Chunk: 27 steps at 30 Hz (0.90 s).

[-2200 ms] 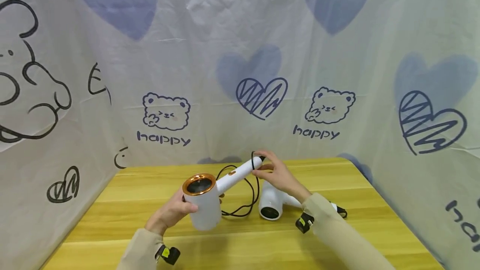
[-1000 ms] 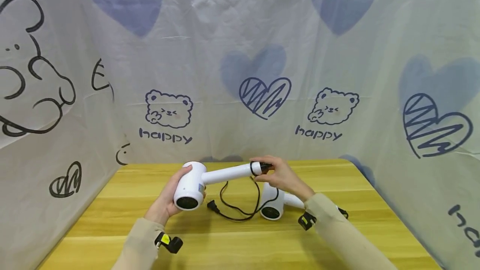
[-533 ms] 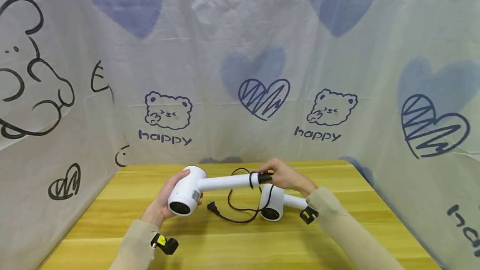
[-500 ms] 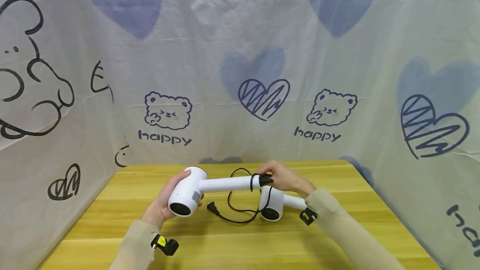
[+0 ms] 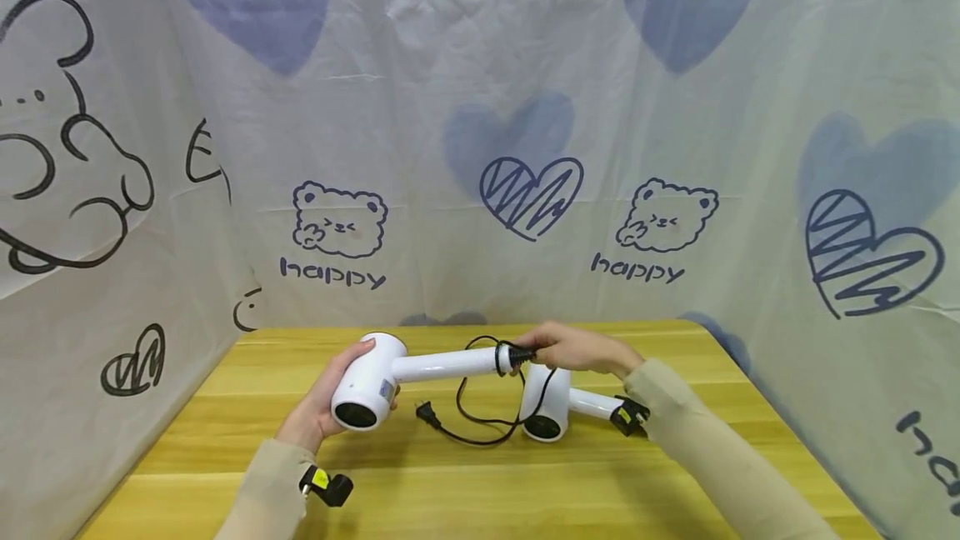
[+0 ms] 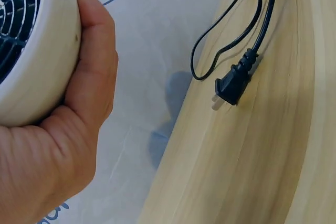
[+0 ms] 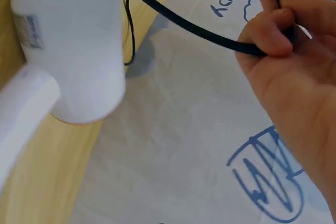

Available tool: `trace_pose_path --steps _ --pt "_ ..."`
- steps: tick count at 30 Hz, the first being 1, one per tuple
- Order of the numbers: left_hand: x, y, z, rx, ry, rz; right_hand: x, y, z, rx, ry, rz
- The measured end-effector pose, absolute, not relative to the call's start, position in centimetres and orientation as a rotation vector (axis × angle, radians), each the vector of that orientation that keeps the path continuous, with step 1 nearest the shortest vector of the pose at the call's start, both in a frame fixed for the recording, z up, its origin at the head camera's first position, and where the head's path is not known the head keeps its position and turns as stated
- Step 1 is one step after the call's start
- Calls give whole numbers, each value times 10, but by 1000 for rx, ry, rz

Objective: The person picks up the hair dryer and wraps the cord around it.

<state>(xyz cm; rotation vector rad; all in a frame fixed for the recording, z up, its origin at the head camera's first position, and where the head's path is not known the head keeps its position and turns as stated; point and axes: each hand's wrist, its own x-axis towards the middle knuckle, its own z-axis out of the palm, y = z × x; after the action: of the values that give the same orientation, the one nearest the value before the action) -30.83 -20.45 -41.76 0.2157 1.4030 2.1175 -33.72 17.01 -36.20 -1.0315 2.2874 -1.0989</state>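
Observation:
My left hand (image 5: 322, 402) grips the barrel of a white hair dryer (image 5: 375, 382), held above the table. Its dark rear grille (image 6: 13, 17) fills a corner of the left wrist view. The handle points right, with a turn of black cord round its end. At that end my right hand (image 5: 573, 348) holds the power cord (image 7: 184, 22); in the right wrist view its fingers curl round the cord. The loose cord trails down in a loop to a two-pin plug (image 5: 427, 413) near the tabletop.
A second white hair dryer (image 5: 546, 407) lies on the wooden table (image 5: 465, 490), below my right hand, its handle pointing right. Part of the first dryer's cord hangs in front of it. A printed cloth (image 5: 420, 123) stands behind the table and along both sides.
The hair dryer has turned from its orange-ringed end to its rear grille, handle now nearly level. My right hand has shifted around the handle's end with the cord; the plug has come into view.

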Motion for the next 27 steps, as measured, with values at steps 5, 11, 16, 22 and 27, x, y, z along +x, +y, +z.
trace_pose_path --steps 5,11,16,22,27 --pt "-309 -205 -421 229 1396 2125 -335 175 -363 -867 2190 -1208" --pt "-307 -206 -426 252 1321 2100 -335 181 -368 -981 2183 -1064" --pt "-306 -207 -429 297 1203 2117 -335 183 -373 -1016 2113 -1158" --pt "-306 -205 -433 297 1207 2192 -329 182 -383 -956 2077 -1436" --pt "-307 -201 -434 277 1266 2251 -327 175 -387 -959 2112 -1546"
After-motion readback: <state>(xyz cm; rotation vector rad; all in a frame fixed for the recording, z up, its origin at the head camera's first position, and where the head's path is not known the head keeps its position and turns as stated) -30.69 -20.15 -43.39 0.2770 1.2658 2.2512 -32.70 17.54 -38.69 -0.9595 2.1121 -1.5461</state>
